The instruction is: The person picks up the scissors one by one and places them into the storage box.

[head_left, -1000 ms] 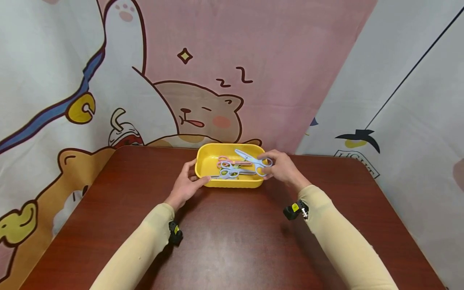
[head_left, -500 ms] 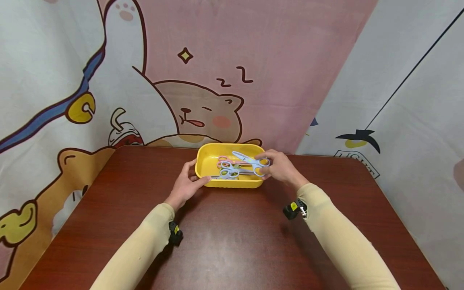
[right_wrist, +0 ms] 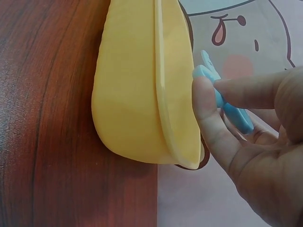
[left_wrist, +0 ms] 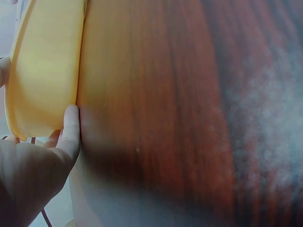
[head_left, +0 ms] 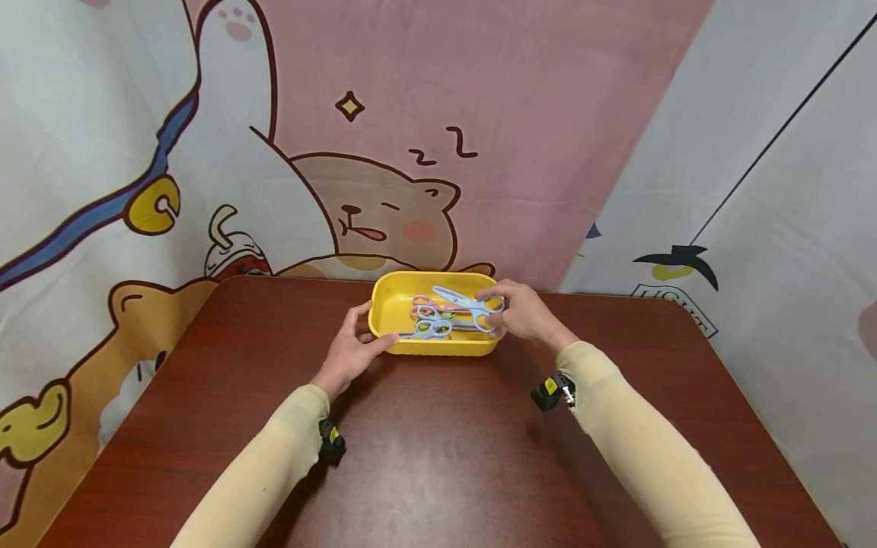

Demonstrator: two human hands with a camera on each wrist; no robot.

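Note:
A yellow plastic bin (head_left: 438, 348) stands at the far edge of the table, several pairs of scissors in it. My left hand (head_left: 348, 352) grips the bin's left end, thumb at the front rim and fingers along the outer side. Over the right end, my right hand (head_left: 526, 313) pinches light-blue scissors (head_left: 455, 297) by the handles, blades pointing left across the bin. In the right wrist view these scissors (right_wrist: 236, 117) show above the rim, between thumb and fingers. Below them lie pink scissors (head_left: 423, 301) and more light-blue scissors (head_left: 441, 328), partly overlapping.
The brown wooden table (head_left: 438, 449) reaches from the bin toward me. Right behind its far edge hangs a printed cartoon curtain (head_left: 534, 137). A small black camera is strapped to each wrist.
My right hand has shifted slightly left with the light-blue scissors, bringing them further over the bin. The left hand and the bin have stayed in place.

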